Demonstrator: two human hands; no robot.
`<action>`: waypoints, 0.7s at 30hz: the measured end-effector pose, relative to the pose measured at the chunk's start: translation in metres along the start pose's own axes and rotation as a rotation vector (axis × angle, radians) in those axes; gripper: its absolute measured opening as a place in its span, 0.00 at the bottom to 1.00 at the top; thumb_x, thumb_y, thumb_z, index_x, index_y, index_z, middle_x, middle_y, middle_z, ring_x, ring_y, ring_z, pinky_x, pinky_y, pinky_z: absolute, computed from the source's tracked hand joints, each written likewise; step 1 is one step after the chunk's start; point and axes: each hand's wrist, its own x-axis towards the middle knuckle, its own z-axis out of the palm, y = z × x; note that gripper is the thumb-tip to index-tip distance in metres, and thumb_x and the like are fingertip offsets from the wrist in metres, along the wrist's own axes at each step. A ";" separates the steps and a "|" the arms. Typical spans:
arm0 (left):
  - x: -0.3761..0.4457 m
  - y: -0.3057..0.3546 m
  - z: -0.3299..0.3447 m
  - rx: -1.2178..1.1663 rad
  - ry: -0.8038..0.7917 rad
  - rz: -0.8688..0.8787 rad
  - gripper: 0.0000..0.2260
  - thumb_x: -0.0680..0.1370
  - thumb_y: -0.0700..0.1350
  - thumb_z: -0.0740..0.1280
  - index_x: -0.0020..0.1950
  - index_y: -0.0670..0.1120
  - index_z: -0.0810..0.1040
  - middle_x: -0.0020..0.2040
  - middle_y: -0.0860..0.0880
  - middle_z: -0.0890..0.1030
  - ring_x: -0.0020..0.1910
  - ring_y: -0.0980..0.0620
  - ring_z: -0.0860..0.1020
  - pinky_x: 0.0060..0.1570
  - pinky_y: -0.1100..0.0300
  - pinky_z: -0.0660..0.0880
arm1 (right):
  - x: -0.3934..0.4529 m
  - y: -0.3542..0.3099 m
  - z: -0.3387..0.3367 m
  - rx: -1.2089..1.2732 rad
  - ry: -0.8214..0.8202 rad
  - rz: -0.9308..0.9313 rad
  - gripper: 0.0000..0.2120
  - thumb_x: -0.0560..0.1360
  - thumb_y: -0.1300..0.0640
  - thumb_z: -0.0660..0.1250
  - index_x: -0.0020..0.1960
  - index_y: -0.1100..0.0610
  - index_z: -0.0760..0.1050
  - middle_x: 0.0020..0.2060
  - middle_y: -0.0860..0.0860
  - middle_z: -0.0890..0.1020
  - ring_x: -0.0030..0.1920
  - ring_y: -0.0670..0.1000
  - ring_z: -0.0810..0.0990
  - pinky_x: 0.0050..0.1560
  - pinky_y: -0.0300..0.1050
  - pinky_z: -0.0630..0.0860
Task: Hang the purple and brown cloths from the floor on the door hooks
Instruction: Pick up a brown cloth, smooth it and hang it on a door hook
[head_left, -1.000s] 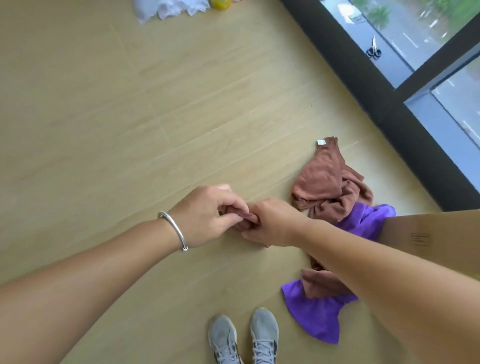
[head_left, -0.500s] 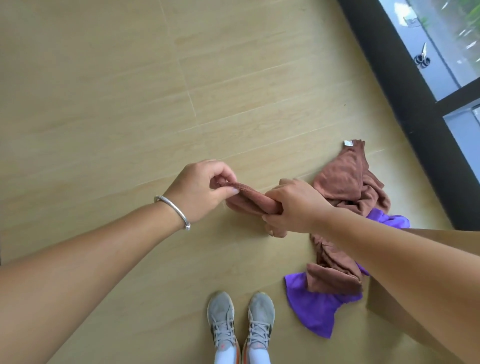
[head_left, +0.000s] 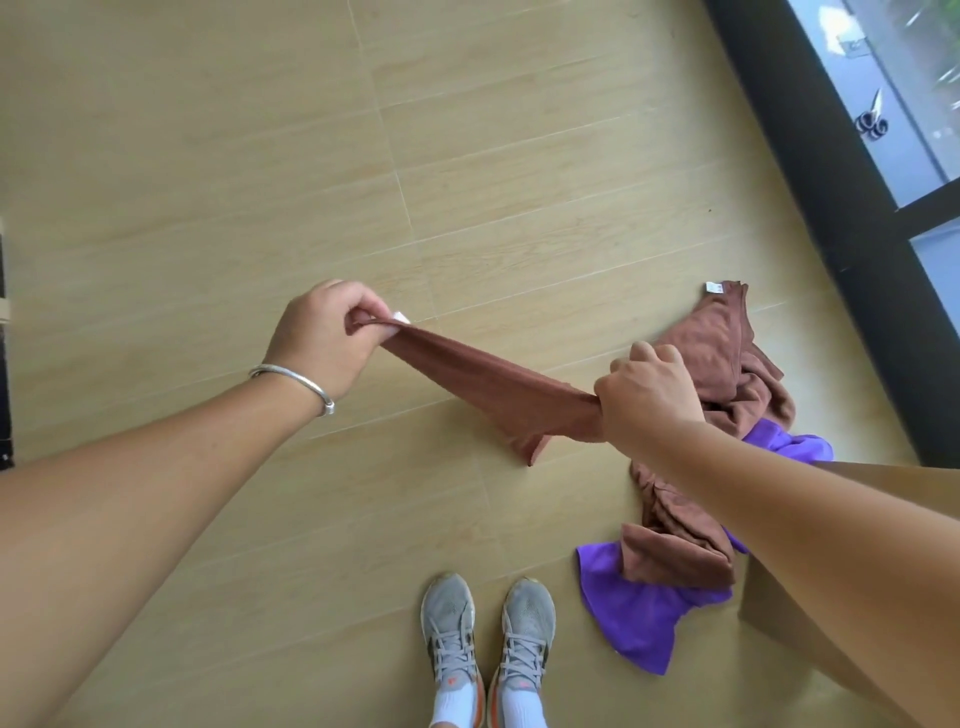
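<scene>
Cloth in hand: brown cloth (head_left: 493, 387) is stretched taut between both hands above the wooden floor (head_left: 208, 156), with one loose fold hanging beneath the span. Stretching it this way likely exposes an edge or corner that suits a hook.
Left hand (head_left: 324, 340): fingers and thumb pinch the cloth's end at the corner bearing a white tag (head_left: 399, 318). Grip is fully closed on the fabric. Wrist is extended forward; a silver bracelet (head_left: 293, 382) sits on it.
Right hand (head_left: 649, 395): fist is curled round the bunched opposite end of the same cloth, closed tight. Forearm reaches across from the right edge of the view.
Remaining pile: second brown cloth (head_left: 722, 343), with its own tag, lies crumpled on the floor near the black window frame (head_left: 810, 208), partly over a purple cloth (head_left: 639, 618). More brown fabric lies on the purple cloth's near part; whether this is a separate piece cannot be told.
Stance: grey shoes (head_left: 488, 634) stand just beside the pile's near edge.
Door hooks: not in view.
Task progress: judged early; one cloth lifted, none hung.
Caution: the hanging fold could snag during carrying.
</scene>
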 end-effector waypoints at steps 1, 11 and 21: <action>-0.002 -0.010 -0.003 0.021 0.012 -0.046 0.09 0.70 0.43 0.75 0.38 0.55 0.78 0.38 0.54 0.78 0.37 0.54 0.76 0.39 0.60 0.73 | 0.000 0.000 0.000 -0.016 0.002 0.005 0.07 0.73 0.51 0.62 0.45 0.45 0.79 0.36 0.45 0.69 0.47 0.52 0.66 0.52 0.49 0.64; -0.042 -0.097 -0.045 0.051 0.087 -0.354 0.08 0.72 0.43 0.73 0.36 0.54 0.79 0.36 0.57 0.81 0.37 0.56 0.79 0.32 0.76 0.67 | 0.016 -0.020 -0.015 0.012 0.013 -0.018 0.05 0.74 0.57 0.59 0.42 0.47 0.69 0.41 0.44 0.79 0.49 0.52 0.74 0.52 0.46 0.64; 0.030 -0.110 -0.134 0.116 0.209 -0.282 0.04 0.71 0.50 0.74 0.39 0.58 0.81 0.37 0.57 0.81 0.40 0.51 0.80 0.42 0.58 0.73 | 0.087 -0.021 -0.132 0.053 0.190 0.049 0.05 0.74 0.55 0.60 0.39 0.48 0.70 0.38 0.48 0.79 0.48 0.54 0.74 0.56 0.49 0.65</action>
